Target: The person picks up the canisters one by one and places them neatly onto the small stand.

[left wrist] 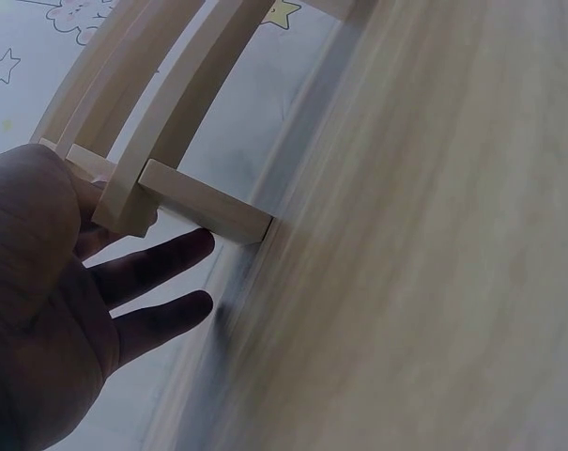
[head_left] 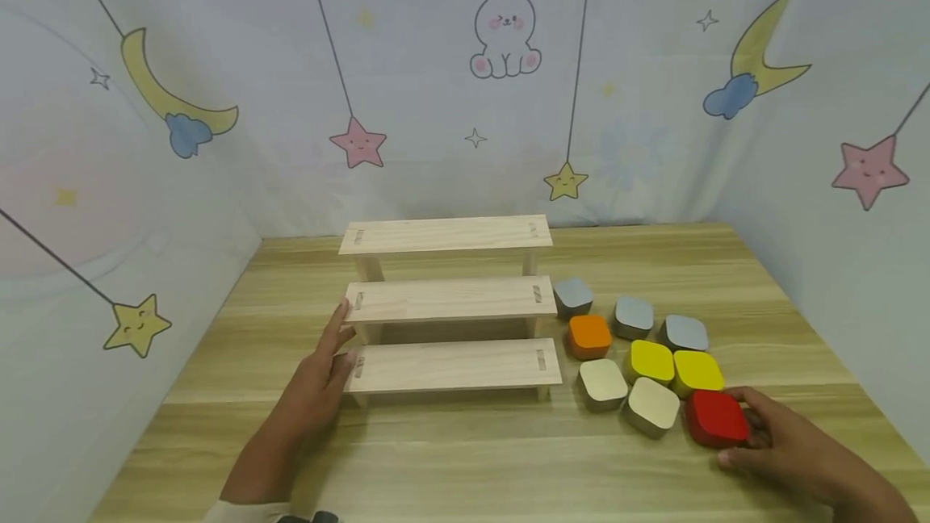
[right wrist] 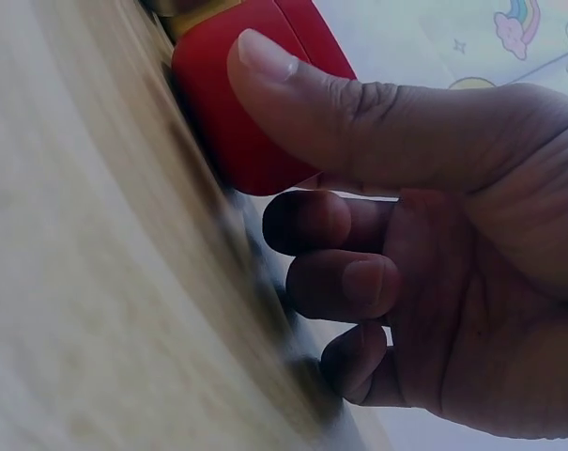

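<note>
Backing everything: printed curtain, top drawings cropped. Table: near edge out of frame. Three-step wooden stand centre; boards hide most of its legs. Left hand touches its left end, two fingers straight; wood hides the others, can't tell if it's pinching. Right hand grips red block on the table, far right; index finger mostly hidden behind it. Cream blocks, yellow blocks and orange block sit between red and stand; grey blocks behind.
</note>
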`<state>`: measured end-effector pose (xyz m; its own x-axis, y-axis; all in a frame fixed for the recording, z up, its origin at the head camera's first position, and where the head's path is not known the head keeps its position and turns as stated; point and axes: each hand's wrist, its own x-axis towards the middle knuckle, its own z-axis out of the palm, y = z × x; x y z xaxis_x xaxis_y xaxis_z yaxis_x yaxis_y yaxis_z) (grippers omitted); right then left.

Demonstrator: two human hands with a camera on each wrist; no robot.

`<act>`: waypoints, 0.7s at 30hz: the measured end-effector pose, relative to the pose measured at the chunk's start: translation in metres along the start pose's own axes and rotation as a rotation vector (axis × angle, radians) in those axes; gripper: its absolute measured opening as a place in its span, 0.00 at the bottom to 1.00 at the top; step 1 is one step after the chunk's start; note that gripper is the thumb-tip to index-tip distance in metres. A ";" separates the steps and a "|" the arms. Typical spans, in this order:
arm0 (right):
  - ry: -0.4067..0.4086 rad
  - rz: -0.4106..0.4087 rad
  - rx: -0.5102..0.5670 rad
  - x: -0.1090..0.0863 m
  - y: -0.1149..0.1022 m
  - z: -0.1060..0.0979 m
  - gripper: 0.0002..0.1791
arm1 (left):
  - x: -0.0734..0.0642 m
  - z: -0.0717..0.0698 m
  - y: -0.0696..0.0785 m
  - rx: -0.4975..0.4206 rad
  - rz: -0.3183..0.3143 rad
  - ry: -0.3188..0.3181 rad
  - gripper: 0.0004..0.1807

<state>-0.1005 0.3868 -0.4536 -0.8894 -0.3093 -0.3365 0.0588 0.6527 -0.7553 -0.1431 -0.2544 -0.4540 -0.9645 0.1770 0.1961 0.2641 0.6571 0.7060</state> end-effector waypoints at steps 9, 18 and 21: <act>0.035 0.019 -0.055 0.000 -0.001 0.002 0.44 | 0.000 -0.001 0.001 0.001 -0.004 -0.013 0.43; 0.031 -0.012 -0.086 -0.004 -0.001 -0.002 0.40 | 0.000 0.000 -0.002 0.015 0.010 -0.003 0.45; 0.027 -0.054 -0.085 -0.005 0.000 -0.003 0.39 | 0.000 0.001 -0.002 0.016 0.004 -0.001 0.46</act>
<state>-0.0975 0.3905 -0.4507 -0.9021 -0.3278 -0.2807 -0.0271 0.6921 -0.7213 -0.1436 -0.2553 -0.4560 -0.9634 0.1807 0.1980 0.2680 0.6681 0.6942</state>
